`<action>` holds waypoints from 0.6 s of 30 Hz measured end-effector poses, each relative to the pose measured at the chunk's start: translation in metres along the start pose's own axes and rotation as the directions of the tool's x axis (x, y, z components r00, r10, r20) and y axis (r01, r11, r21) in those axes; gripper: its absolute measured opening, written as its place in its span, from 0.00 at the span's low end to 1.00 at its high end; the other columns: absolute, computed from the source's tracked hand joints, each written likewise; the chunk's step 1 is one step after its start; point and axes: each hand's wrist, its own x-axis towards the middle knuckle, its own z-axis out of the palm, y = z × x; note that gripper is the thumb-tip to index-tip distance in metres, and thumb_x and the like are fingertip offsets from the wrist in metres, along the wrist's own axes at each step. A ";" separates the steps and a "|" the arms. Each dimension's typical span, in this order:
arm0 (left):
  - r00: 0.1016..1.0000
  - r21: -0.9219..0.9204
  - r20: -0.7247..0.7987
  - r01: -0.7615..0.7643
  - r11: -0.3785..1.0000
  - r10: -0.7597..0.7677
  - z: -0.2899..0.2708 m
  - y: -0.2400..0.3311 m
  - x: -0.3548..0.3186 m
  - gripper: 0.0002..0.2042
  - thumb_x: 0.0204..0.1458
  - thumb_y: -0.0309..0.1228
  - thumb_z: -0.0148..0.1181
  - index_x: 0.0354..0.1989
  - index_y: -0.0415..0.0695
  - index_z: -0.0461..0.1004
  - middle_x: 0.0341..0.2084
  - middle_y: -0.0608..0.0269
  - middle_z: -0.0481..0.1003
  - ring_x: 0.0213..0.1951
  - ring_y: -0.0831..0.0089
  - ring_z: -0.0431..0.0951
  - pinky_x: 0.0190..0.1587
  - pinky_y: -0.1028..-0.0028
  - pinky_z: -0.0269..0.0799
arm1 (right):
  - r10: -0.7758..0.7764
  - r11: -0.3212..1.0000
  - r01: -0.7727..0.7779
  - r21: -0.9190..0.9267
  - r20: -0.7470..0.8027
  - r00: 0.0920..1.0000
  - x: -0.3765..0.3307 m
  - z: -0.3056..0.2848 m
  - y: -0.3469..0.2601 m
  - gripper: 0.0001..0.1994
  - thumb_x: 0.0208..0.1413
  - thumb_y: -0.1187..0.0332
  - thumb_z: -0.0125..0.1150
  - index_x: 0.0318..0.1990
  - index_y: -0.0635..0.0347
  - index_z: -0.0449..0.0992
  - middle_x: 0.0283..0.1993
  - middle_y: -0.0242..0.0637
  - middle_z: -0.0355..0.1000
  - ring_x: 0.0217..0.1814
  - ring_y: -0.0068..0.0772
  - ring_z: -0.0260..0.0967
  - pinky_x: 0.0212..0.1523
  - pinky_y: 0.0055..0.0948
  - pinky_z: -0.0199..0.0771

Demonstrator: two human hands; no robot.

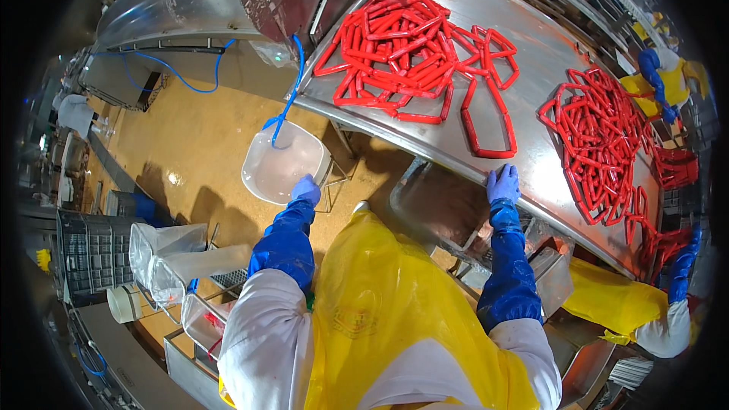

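A steel table (538, 80) bears red sausage chains (401, 57), probably soft, slippery, best gripped around several links; at its near edge the right hand (503, 184) rests, fingers loosely spread; left of the table, the left hand (306, 190) meets a white tub (262, 175), grip unclear.

There's your purple-gloved right hand (503, 184) at the near edge of the steel table (547, 42), your left hand (306, 190) at the rim of a white tub (266, 176) off the table's near left corner! One heap of red sausage links (402, 53) covers the table's left end, another heap (604, 144) its right.
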 end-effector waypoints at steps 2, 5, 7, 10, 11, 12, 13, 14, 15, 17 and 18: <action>1.000 -0.008 -0.007 0.003 1.000 -0.003 -0.002 0.003 -0.004 0.13 0.55 0.34 0.48 0.45 0.44 0.74 0.44 0.40 0.77 0.48 0.43 0.77 0.52 0.51 0.71 | 0.003 1.000 -0.003 -0.005 0.005 1.000 0.000 0.001 0.000 0.35 0.61 0.45 0.51 0.70 0.54 0.58 0.75 0.47 0.52 0.75 0.50 0.50 0.66 0.57 0.57; 0.999 -0.009 0.034 0.037 0.999 -0.037 -0.010 0.010 -0.008 0.13 0.55 0.34 0.49 0.45 0.44 0.74 0.43 0.41 0.78 0.47 0.43 0.78 0.52 0.51 0.72 | -0.005 1.000 0.005 -0.012 0.003 1.000 0.001 0.004 0.001 0.35 0.62 0.45 0.50 0.70 0.54 0.58 0.75 0.47 0.52 0.75 0.50 0.51 0.66 0.57 0.58; 0.998 0.002 0.053 0.041 0.999 -0.041 -0.011 0.008 -0.006 0.13 0.55 0.34 0.49 0.44 0.44 0.74 0.42 0.42 0.78 0.47 0.44 0.78 0.51 0.51 0.72 | -0.016 1.000 0.016 -0.022 0.011 1.000 0.002 0.003 0.001 0.34 0.62 0.45 0.50 0.70 0.54 0.59 0.75 0.48 0.52 0.75 0.50 0.52 0.65 0.58 0.59; 0.999 0.022 0.009 0.030 0.999 -0.031 -0.009 0.003 -0.007 0.12 0.55 0.34 0.49 0.42 0.43 0.74 0.43 0.42 0.78 0.47 0.45 0.78 0.51 0.51 0.72 | -0.038 0.999 0.038 -0.020 -0.003 0.999 0.002 0.006 -0.001 0.34 0.61 0.45 0.50 0.69 0.55 0.60 0.74 0.48 0.53 0.74 0.51 0.53 0.64 0.59 0.60; 1.000 0.026 0.000 0.020 0.999 -0.020 -0.007 0.008 -0.009 0.12 0.55 0.34 0.49 0.42 0.43 0.74 0.43 0.43 0.78 0.47 0.45 0.78 0.51 0.51 0.72 | -0.037 0.999 0.037 -0.026 -0.016 0.999 0.001 0.005 0.005 0.34 0.61 0.45 0.50 0.69 0.55 0.61 0.74 0.48 0.53 0.74 0.51 0.53 0.64 0.59 0.60; 0.999 0.033 0.040 0.018 0.999 -0.019 -0.007 0.008 -0.012 0.13 0.55 0.34 0.49 0.44 0.43 0.74 0.44 0.43 0.78 0.48 0.45 0.78 0.52 0.52 0.72 | -0.029 0.999 0.029 -0.035 -0.004 1.000 -0.002 0.006 0.008 0.34 0.61 0.45 0.51 0.69 0.55 0.60 0.74 0.48 0.53 0.74 0.51 0.53 0.64 0.59 0.60; 0.999 0.020 0.040 0.031 0.999 -0.032 -0.008 0.008 -0.018 0.13 0.55 0.34 0.49 0.44 0.43 0.74 0.44 0.43 0.78 0.48 0.45 0.78 0.52 0.52 0.72 | -0.032 0.999 0.032 -0.026 0.003 0.999 -0.005 0.008 0.011 0.34 0.61 0.45 0.50 0.69 0.55 0.60 0.74 0.48 0.53 0.74 0.51 0.53 0.65 0.58 0.60; 0.999 0.007 0.039 0.035 0.999 -0.035 -0.011 0.010 -0.020 0.14 0.55 0.34 0.49 0.45 0.43 0.74 0.44 0.43 0.78 0.48 0.45 0.78 0.52 0.53 0.72 | -0.026 1.000 0.026 -0.017 0.004 1.000 -0.006 0.008 0.013 0.34 0.61 0.45 0.50 0.70 0.54 0.60 0.74 0.48 0.53 0.74 0.51 0.53 0.65 0.58 0.60; 0.999 -0.007 0.044 0.024 1.000 -0.024 -0.010 0.016 -0.019 0.14 0.55 0.35 0.49 0.45 0.43 0.74 0.44 0.43 0.78 0.48 0.45 0.78 0.52 0.53 0.72 | -0.008 1.000 0.008 -0.012 0.000 1.000 -0.005 0.012 0.023 0.34 0.61 0.45 0.50 0.70 0.54 0.60 0.74 0.48 0.53 0.74 0.52 0.53 0.65 0.58 0.60; 0.999 -0.039 0.040 0.037 0.999 -0.036 -0.013 0.010 -0.023 0.15 0.55 0.35 0.48 0.47 0.43 0.73 0.45 0.42 0.77 0.49 0.44 0.77 0.52 0.52 0.72 | -0.019 0.998 0.019 -0.055 -0.001 1.000 0.001 0.020 0.018 0.35 0.61 0.44 0.49 0.71 0.53 0.57 0.74 0.48 0.53 0.74 0.52 0.53 0.66 0.57 0.58; 0.998 -0.027 0.043 0.047 0.999 -0.046 -0.013 0.009 -0.023 0.15 0.55 0.35 0.48 0.48 0.43 0.73 0.46 0.42 0.77 0.49 0.44 0.77 0.53 0.52 0.72 | -0.014 0.999 0.015 -0.046 0.009 1.000 0.000 0.019 0.016 0.35 0.61 0.44 0.49 0.71 0.53 0.57 0.74 0.48 0.52 0.74 0.52 0.53 0.67 0.56 0.58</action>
